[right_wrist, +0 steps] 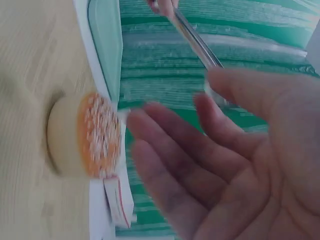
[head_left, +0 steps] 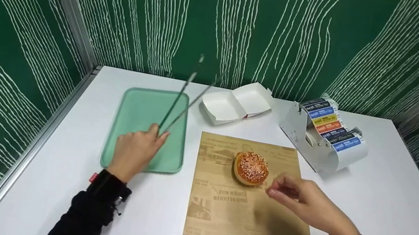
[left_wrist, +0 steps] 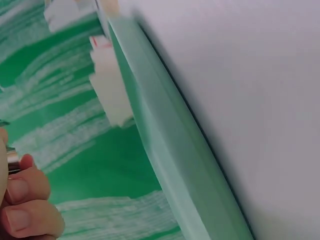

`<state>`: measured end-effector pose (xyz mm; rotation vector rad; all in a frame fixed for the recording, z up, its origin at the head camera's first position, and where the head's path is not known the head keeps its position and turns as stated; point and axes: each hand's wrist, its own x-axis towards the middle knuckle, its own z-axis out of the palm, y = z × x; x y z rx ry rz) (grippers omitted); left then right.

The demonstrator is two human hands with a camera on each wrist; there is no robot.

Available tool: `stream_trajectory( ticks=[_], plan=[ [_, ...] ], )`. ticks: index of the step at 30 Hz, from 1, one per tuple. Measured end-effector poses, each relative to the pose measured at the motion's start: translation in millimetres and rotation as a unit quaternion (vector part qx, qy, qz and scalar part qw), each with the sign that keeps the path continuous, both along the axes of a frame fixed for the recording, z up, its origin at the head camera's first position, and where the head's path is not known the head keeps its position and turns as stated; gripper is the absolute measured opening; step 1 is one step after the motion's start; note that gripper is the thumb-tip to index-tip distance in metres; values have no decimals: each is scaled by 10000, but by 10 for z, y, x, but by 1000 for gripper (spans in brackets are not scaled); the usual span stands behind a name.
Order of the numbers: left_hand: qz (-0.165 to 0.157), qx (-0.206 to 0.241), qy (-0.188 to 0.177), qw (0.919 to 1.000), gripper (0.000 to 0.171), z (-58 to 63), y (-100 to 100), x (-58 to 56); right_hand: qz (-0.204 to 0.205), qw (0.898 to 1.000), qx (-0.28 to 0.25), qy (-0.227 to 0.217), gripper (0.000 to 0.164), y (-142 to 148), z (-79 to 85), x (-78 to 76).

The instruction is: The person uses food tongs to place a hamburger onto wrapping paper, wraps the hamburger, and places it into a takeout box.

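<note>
My left hand (head_left: 137, 148) grips a pair of long metal tongs (head_left: 177, 100) above the green tray (head_left: 128, 125). The tongs' two arms stand apart, pointing up and away from me. A round bun with a sesame-topped crown (head_left: 252, 168) sits on a sheet of brown printed paper (head_left: 214, 219). Just right of the bun hovers my right hand (head_left: 302, 197), its fingers loosely bent. In the right wrist view its palm shows with nothing in it, and the fingertips are close to the bun (right_wrist: 102, 135).
An opened white paper box (head_left: 251, 103) stands at the back of the white table (head_left: 148, 213). To its right is a metal dispenser (head_left: 328, 151) carrying a strip of coloured labels. Green walls with white streaks (head_left: 200, 15) rise behind and beside the table.
</note>
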<state>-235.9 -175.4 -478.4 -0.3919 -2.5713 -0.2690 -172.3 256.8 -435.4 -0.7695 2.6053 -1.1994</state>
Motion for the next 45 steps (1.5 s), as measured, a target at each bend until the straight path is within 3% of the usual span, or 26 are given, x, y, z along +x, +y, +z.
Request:
stream_trajectory(
  ticks=[4, 8, 16, 20, 28, 36, 39, 45],
  plan=[
    [311, 93, -569, 9978, 42, -57, -322, -60, 241, 9980, 336, -478, 14, 198, -95, 38],
    [549, 320, -1376, 9884, 45, -78, -617, -91, 34, 9949, 580, -826, 19, 302, -179, 59],
    [759, 442, -2097, 9738, 53, -105, -951, -33, -371, 9915, 1043, -682, 59, 345, -251, 104],
    [746, 366, -2236, 9711, 54, -108, -1023, 15, -492, 9883, 1264, -701, 78, 323, -298, 106],
    [605, 27, -2220, 9732, 54, -75, -1050, 50, -562, 9806, 1759, -652, 101, 319, -404, 108],
    [795, -429, -3000, 9497, 51, -21, -1023, -1, -552, 9770, 1893, -814, 102, 280, -463, 100],
    [758, -463, -2927, 9521, 47, -26, -1011, -12, -541, 9757, 1954, -832, 100, 263, -475, 106],
    [665, -376, -2487, 9656, 42, -28, -986, 9, -550, 9753, 1982, -802, 98, 242, -481, 120]
  ],
)
